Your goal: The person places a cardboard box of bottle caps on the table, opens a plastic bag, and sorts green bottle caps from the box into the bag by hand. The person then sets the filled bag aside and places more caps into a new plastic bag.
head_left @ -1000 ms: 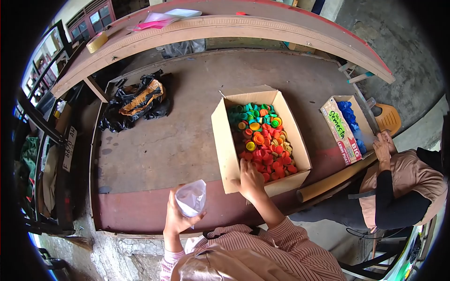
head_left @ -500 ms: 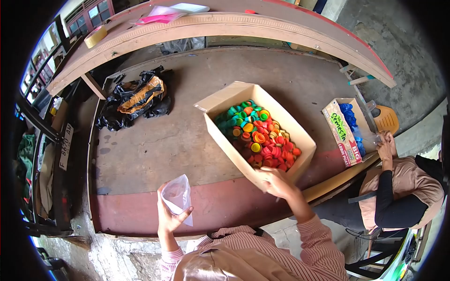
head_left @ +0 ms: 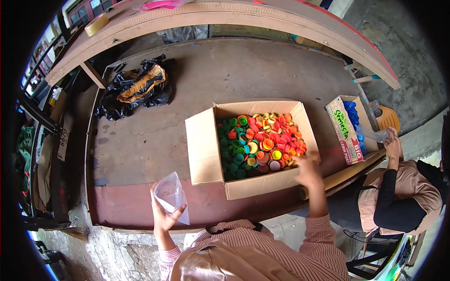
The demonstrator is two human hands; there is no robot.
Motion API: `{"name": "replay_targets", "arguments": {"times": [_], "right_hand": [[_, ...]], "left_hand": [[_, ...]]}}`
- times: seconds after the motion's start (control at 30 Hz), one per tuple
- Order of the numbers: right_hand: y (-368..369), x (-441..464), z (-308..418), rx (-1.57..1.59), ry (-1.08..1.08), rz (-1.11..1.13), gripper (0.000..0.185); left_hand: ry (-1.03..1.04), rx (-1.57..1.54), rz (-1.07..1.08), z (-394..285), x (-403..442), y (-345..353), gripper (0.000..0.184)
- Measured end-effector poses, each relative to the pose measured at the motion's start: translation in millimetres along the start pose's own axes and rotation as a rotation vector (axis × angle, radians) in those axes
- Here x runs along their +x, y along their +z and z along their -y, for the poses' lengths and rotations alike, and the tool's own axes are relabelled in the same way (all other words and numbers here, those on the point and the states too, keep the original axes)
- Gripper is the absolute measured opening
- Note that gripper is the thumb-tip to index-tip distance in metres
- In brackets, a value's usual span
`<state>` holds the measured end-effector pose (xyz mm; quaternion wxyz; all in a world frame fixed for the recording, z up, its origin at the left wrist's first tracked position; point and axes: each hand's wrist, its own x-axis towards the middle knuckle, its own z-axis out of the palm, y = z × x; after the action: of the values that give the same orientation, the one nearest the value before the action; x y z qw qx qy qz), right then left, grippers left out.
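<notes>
My left hand (head_left: pixel 164 213) is closed around a clear plastic bag (head_left: pixel 171 193), whose mouth gapes upward. Bag and hand are over the reddish front strip of the table. To the right of them a cardboard box (head_left: pixel 204 154) stands with its left flap folded out. Inside lie many loose plastic bottle caps (head_left: pixel 262 140), green and teal on the left, red, orange and yellow on the right. My right hand (head_left: pixel 309 172), slightly blurred, is at the box's front right corner with its fingers apart. I see nothing held in it.
A crumpled black plastic bag (head_left: pixel 136 89) lies at the table's back left. Tape (head_left: pixel 96 24) rests on the raised shelf. At the right a co-worker's hands (head_left: pixel 393 143) hold clear plastic beside a smaller box (head_left: pixel 344 133) of blue pieces.
The cardboard box has turned, so its long side now faces me and its flap points left. My right hand has moved from its front edge to the right corner. My left hand keeps the bag.
</notes>
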<state>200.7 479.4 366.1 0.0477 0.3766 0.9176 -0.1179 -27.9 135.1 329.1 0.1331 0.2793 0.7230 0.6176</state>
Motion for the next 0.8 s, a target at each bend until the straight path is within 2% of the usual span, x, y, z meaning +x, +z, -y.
{"name": "replay_targets", "arguments": {"times": [0.07,0.1,0.13,0.2,0.3,0.53,0.7,0.8], "right_hand": [[3,-4,51,0.261,-0.348,-0.004,0.063],[19,-8,74,0.211,-0.474,-0.11,0.065],[45,-6,90,0.319,-0.575,-0.158,0.059],[78,-2,118,0.278,-0.652,-0.247,0.042],[110,-3,125,0.186,-0.524,-0.339,0.014],[87,-14,108,0.223,-0.533,-0.415,0.014],[86,-36,98,0.167,-0.48,-0.365,0.016],[102,-38,103,0.186,-0.399,-0.291,0.024]], "left_hand": [[0.025,0.014,0.004,2,-1,4,0.086],[0.018,0.01,0.014,3,-2,4,0.087],[0.009,0.007,0.026,2,-2,6,0.088],[0.017,-0.007,0.044,0,-2,8,0.09],[0.011,0.032,0.049,-7,-3,5,0.094],[0.046,-0.006,0.016,-1,-13,-11,0.098],[0.082,0.05,0.015,0,-25,-24,0.097],[0.013,-0.023,0.024,2,-35,-37,0.094]]}}
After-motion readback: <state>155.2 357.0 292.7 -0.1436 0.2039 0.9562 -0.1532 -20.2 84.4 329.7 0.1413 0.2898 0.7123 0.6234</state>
